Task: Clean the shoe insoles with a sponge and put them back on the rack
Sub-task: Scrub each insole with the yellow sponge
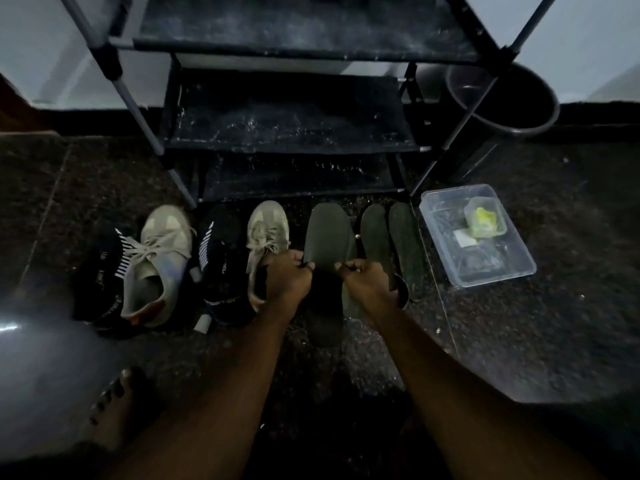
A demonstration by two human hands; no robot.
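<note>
A dark insole (329, 237) is gripped at its middle by both hands above the dim floor (554, 323) before a black shoe rack (287, 133), the left hand (289, 277) and the right hand (367, 280) each curled tightly round one edge. Two further insoles (374, 233) are laid side by side just to its right, toes towards the rack. A yellow-green sponge (485, 216) is seen inside a clear plastic tub (519, 265) further right. Two grey sneakers (159, 265) and two black shoes (218, 265) are lined up at the left, and a dark bucket (540, 112) is set behind the rack's right side
</note>
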